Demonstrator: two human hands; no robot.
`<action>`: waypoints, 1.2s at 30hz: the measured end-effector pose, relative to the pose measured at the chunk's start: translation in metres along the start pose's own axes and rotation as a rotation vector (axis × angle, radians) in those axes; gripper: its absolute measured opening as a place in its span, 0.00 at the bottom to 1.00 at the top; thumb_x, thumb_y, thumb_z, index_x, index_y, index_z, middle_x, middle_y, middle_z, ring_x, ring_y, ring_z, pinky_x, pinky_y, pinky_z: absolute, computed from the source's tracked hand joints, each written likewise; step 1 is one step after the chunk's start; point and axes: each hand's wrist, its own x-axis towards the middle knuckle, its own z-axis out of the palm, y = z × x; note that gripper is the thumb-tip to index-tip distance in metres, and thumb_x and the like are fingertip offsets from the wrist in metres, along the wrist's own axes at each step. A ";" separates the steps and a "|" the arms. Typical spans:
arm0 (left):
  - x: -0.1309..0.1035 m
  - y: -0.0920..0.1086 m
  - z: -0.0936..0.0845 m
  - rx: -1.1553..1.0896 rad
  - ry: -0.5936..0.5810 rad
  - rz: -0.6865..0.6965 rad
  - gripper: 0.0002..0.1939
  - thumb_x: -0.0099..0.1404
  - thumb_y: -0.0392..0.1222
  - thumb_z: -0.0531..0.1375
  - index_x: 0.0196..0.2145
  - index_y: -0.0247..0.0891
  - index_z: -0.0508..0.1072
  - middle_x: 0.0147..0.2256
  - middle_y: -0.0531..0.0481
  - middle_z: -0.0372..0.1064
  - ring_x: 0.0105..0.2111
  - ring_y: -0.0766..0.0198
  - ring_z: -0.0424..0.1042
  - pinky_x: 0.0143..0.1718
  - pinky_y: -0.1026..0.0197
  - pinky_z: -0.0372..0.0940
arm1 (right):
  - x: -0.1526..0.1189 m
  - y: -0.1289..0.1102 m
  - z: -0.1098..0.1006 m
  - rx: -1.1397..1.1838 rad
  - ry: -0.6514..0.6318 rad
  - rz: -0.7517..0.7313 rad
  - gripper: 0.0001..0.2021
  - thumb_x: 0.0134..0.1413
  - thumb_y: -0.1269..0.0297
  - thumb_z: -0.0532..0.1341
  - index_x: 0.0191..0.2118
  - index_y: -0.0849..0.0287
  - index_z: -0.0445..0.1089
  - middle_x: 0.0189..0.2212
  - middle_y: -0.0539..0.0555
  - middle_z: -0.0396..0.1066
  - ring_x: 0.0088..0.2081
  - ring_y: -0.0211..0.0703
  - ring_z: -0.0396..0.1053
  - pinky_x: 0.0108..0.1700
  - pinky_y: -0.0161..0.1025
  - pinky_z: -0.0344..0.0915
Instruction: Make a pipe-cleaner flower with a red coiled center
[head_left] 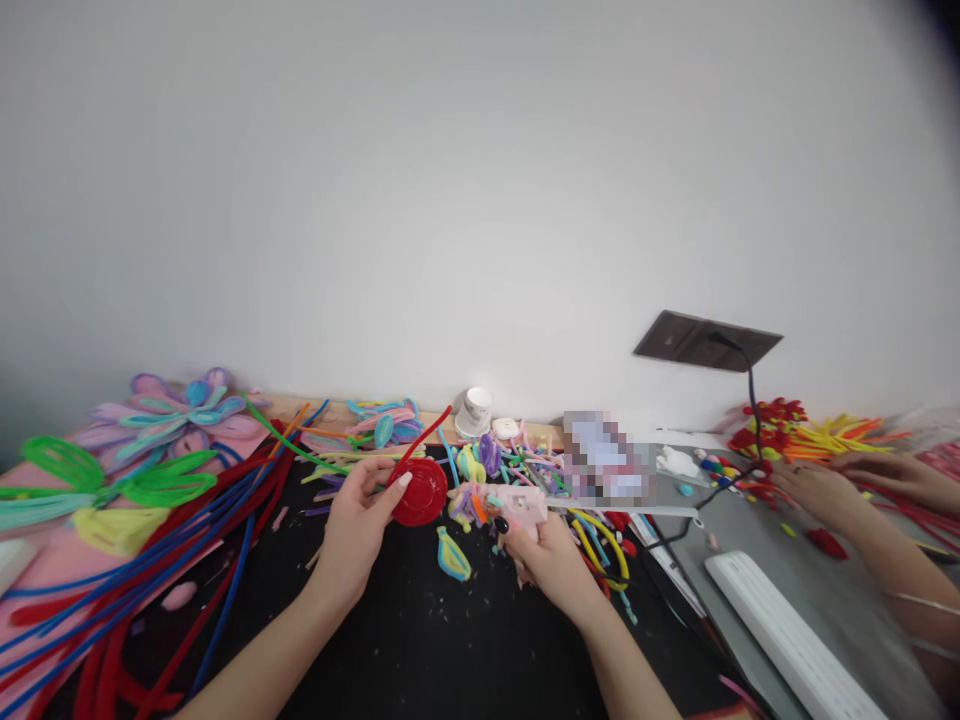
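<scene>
A flat red disc (pixel 421 491), coiled from pipe cleaner with a straight red end sticking up, is pinched between the thumb and fingers of my left hand (pixel 364 520). My right hand (pixel 536 550) is wrapped round a pale pink glue gun (pixel 521 503), whose nozzle side faces the disc across a small gap. Between and below the hands, a yellow and blue looped petal (pixel 453 555) lies on the black mat (pixel 420 640). Small pastel pieces lie just behind the glue gun.
Red and blue pipe cleaners (pixel 217 520) and looped flowers (pixel 180 410) cover the left. A white cup (pixel 477 408) stands by the wall. At right are a power strip (pixel 787 635), a black cable (pixel 756 410) and another person's hands (pixel 825 500).
</scene>
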 end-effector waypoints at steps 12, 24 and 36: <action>-0.002 0.001 0.002 -0.032 -0.056 -0.039 0.20 0.50 0.46 0.67 0.38 0.38 0.66 0.32 0.50 0.74 0.31 0.60 0.74 0.32 0.60 0.67 | 0.001 0.003 0.000 0.023 0.028 0.001 0.14 0.54 0.59 0.56 0.22 0.57 0.56 0.11 0.41 0.50 0.13 0.30 0.48 0.16 0.30 0.54; -0.002 -0.002 0.001 0.040 -0.115 -0.014 0.18 0.52 0.47 0.66 0.38 0.38 0.69 0.34 0.48 0.75 0.33 0.57 0.75 0.34 0.57 0.68 | 0.001 0.001 -0.001 0.025 0.026 -0.015 0.15 0.55 0.55 0.55 0.23 0.57 0.58 0.12 0.41 0.48 0.13 0.31 0.47 0.17 0.32 0.55; -0.001 0.005 0.004 -0.092 0.015 -0.085 0.21 0.47 0.46 0.69 0.36 0.38 0.68 0.32 0.52 0.74 0.30 0.63 0.73 0.31 0.62 0.68 | -0.001 0.001 0.000 -0.056 0.030 0.014 0.13 0.53 0.63 0.56 0.20 0.57 0.58 0.11 0.42 0.52 0.13 0.31 0.50 0.17 0.30 0.53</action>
